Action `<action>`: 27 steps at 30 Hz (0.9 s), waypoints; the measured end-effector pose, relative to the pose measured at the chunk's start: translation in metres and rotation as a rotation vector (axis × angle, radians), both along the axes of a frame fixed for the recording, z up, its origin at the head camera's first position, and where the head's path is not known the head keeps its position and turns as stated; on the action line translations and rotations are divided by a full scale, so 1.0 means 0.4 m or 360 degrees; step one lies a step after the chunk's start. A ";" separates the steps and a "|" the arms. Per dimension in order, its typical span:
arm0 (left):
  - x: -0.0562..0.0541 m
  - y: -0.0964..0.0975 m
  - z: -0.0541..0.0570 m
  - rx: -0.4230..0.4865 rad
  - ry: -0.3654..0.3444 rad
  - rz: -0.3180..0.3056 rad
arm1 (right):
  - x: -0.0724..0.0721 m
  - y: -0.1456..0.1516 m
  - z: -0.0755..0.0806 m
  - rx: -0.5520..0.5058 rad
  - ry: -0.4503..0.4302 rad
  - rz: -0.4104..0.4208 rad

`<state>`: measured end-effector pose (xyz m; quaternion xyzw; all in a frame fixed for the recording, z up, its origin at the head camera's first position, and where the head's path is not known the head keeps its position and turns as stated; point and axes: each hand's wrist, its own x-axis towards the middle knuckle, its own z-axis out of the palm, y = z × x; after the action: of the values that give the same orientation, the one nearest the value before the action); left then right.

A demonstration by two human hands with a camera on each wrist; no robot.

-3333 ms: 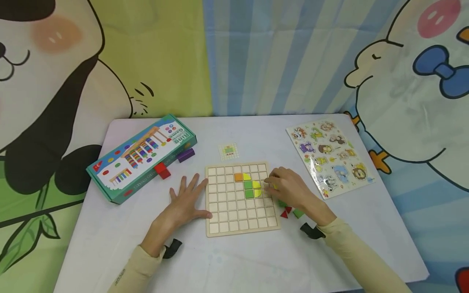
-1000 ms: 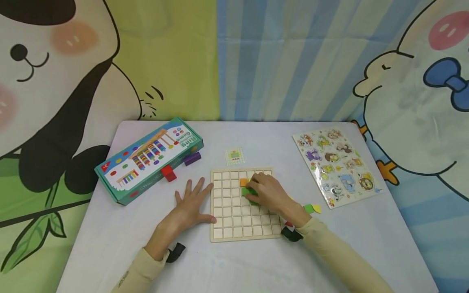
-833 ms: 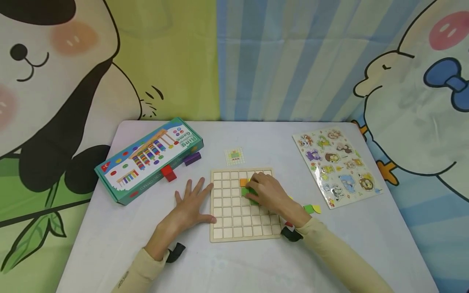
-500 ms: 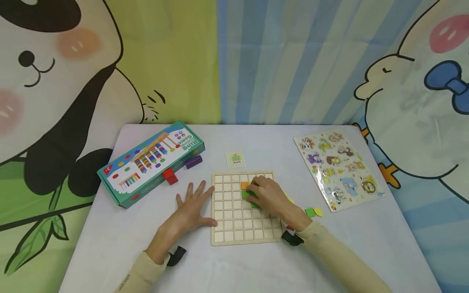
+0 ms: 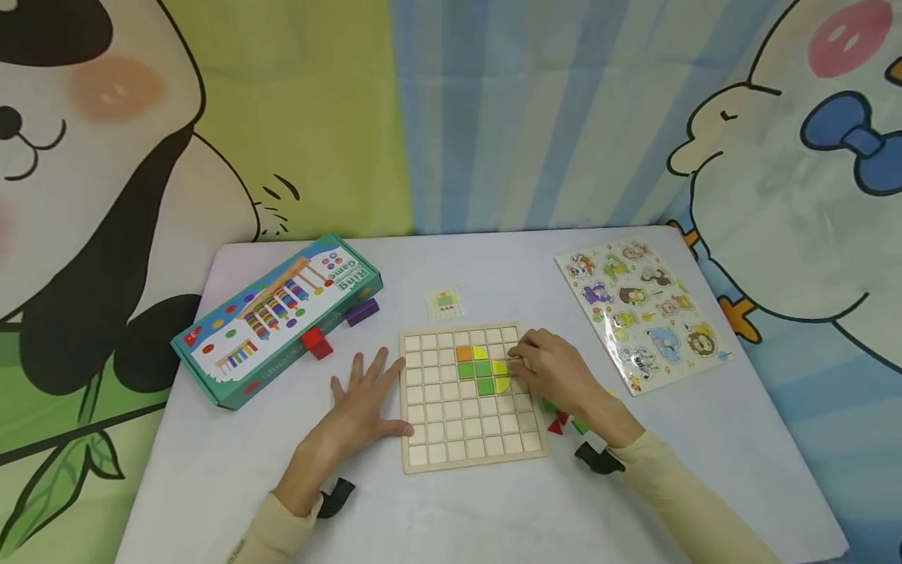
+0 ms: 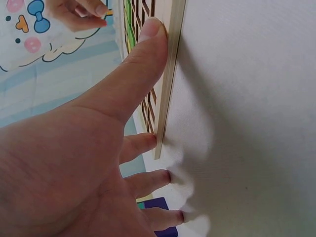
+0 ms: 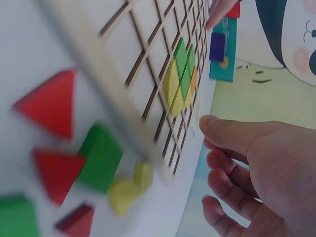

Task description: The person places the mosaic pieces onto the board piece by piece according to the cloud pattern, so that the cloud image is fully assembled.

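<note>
A wooden grid board (image 5: 451, 450) lies mid-table. It carries an orange square (image 5: 463, 354), a yellow piece (image 5: 479, 352), several green squares (image 5: 485, 386) and two yellow curved pieces (image 5: 502, 385) on its right half. My left hand (image 5: 358, 407) is spread at the board's left side, thumb and index fingertip on its edge. Over the board's right side hovers my right hand (image 5: 564, 376); in the right wrist view its fingers curl loosely with nothing visible between them. Beside the board lie red triangles (image 7: 52, 103), a green block (image 7: 101, 158) and yellow pieces (image 7: 123, 195).
A small pattern card (image 5: 445, 303) lies behind the board. At the left, a green game box (image 5: 275, 321) has a red block (image 5: 317, 343) and a purple block (image 5: 362, 312) against its side. An animal sticker sheet (image 5: 644, 313) lies at the right.
My right hand has moved right, off the coloured pieces. A green square now shows left of the upper green one, absent 3.3 s ago. The left hand stays in place.
</note>
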<state>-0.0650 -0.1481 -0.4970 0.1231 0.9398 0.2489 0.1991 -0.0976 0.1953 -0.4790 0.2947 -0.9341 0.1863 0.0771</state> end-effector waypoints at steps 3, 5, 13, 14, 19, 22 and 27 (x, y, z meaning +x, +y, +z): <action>0.002 0.001 0.003 0.0009 0.0009 0.0011 | 0.009 0.052 0.002 -0.0017 -0.0002 -0.0033; 0.003 0.001 0.004 0.0012 0.0005 0.0001 | 0.019 0.087 0.004 -0.0016 -0.0002 -0.0062; 0.001 -0.006 0.010 0.0008 -0.0022 0.0036 | 0.066 0.201 0.015 0.0086 -0.0094 -0.0212; 0.001 -0.007 0.012 0.0009 -0.0025 0.0035 | 0.073 0.212 0.014 0.0101 -0.0110 -0.0226; -0.001 -0.003 0.020 0.0001 -0.0032 0.0017 | 0.109 0.260 0.004 0.0135 -0.0175 -0.0253; -0.001 0.000 0.021 0.0003 -0.0030 0.0004 | 0.126 0.279 -0.001 0.0144 -0.0199 -0.0271; -0.001 0.004 0.018 0.0001 -0.0018 -0.0010 | 0.139 0.298 -0.012 0.0171 -0.0273 -0.0286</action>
<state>-0.0655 -0.1466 -0.4897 0.1248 0.9382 0.2493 0.2053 -0.0419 0.3146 -0.4837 0.1965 -0.9685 0.1529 -0.0025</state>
